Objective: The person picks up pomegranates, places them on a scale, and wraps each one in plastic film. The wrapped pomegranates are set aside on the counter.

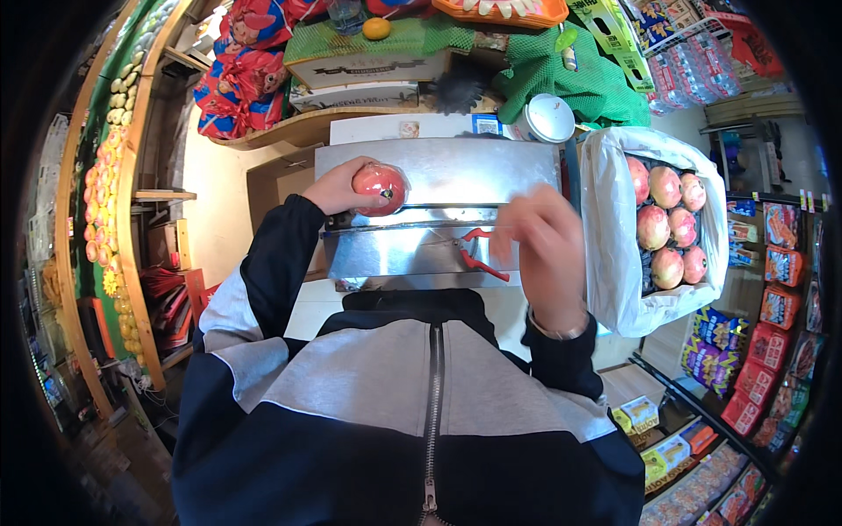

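Observation:
My left hand (342, 187) grips a red pomegranate (381, 187) with shiny clear film around it and a small dark sticker. The fruit is over the left part of a metal wrapping machine (454, 167). Motion blurs my right hand (543, 230), raised at the machine's right side with its fingers bent; whether it holds anything cannot be made out. Just left of that hand, red-handled scissors (483, 264) lie on the lower metal plate, handles spread.
Right of the machine stands a box lined with white plastic (605, 263), with several pomegranates (666, 187) inside. A white tub (549, 118), green netting (572, 79) and a black glove (457, 89) are beyond the machine. An open cardboard box (279, 187) is at left.

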`<state>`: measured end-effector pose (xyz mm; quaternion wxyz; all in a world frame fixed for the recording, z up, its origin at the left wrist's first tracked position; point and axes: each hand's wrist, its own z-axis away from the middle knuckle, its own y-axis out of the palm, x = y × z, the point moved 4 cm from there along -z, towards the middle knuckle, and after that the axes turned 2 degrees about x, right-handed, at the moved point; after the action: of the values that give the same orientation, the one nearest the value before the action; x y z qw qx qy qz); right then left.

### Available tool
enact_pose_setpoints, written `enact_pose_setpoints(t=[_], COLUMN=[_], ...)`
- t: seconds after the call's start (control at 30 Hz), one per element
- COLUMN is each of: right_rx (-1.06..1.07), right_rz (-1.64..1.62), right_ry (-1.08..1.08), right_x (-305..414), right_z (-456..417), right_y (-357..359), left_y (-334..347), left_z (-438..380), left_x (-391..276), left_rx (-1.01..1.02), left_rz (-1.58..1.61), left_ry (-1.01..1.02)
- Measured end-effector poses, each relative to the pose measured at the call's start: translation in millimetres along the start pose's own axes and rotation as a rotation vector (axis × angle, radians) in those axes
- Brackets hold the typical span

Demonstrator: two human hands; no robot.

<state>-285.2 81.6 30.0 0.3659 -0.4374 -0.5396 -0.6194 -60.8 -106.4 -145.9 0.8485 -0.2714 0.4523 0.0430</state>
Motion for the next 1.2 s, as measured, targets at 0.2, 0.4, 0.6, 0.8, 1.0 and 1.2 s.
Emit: enact_pose_setpoints(t=[0.2, 0.4, 0.6, 0.8, 1.0, 1.2], right_rx=[0.064, 0.238, 0.300, 0.335, 0.185, 0.195], right_rz=[0.664, 0.914, 0.973, 0.989, 0.964, 0.755], right_ry=[-0.053, -0.479, -0.657, -0.594, -0.504, -0.289], right_x=[-79.8, -70.0, -59.0, -57.0, -71.7, -59.6], right_z=[30.5, 41.7, 38.8, 37.7, 28.2, 30.7], right_y=[-1.9, 20.4, 31.1, 32.3, 16.7, 15.3], left_y=[34.2, 70.9, 82.5, 92.2, 91.3, 89.4], left_z=[66.8, 114.4, 121.4, 123.1, 128.0, 129.2], left_x=[-37.8, -74.8, -80.0, -62.1, -64.1, -69.6], left_rx=[0.262, 0.409, 0.428, 0.344, 0.301, 0.273], left_rz=[0.690, 0.885, 0.938, 0.960, 0.931, 0.950], left_ry=[0.111, 0.101, 0.138, 0.088, 0.067, 0.105])
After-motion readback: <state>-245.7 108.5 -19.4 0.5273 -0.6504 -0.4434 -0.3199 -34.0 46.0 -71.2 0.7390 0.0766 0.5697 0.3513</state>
